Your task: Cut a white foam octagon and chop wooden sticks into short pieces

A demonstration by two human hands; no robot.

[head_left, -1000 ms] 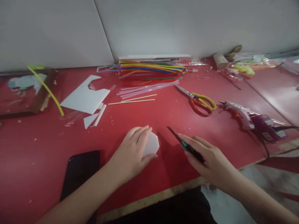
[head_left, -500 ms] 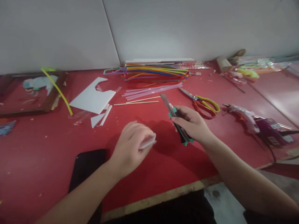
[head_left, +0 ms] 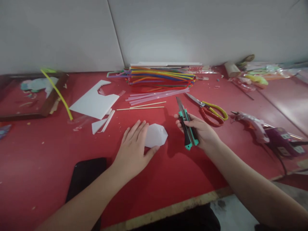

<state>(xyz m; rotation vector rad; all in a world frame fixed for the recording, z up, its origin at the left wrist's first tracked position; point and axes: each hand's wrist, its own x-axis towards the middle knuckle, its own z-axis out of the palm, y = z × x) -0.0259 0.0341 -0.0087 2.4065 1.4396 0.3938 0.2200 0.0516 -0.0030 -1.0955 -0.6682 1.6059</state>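
My left hand [head_left: 133, 147] lies with fingers stretched out along the left side of a small white many-sided piece of board [head_left: 156, 135], its thumb touching the lower edge. The piece lies on the red table, partly covered by those fingers. In my right hand [head_left: 199, 128] is a black and teal utility knife [head_left: 189, 131], gripped between thumb and fingers. Its blade [head_left: 179, 103] is out and points away from me, apart from the white piece.
Scissors [head_left: 211, 112] and a glue gun [head_left: 252, 125] lie to the right. Behind are thin sticks [head_left: 144, 106], lilac glue sticks [head_left: 154, 96] and colourful pipe cleaners [head_left: 161, 75]. A cut white sheet [head_left: 95, 101] and a black phone [head_left: 88, 175] lie left.
My left hand has lowered and flattened, and the white piece now lies flat instead of tilted in its grasp. My right hand has shifted slightly right, with the knife turned a little more upright.
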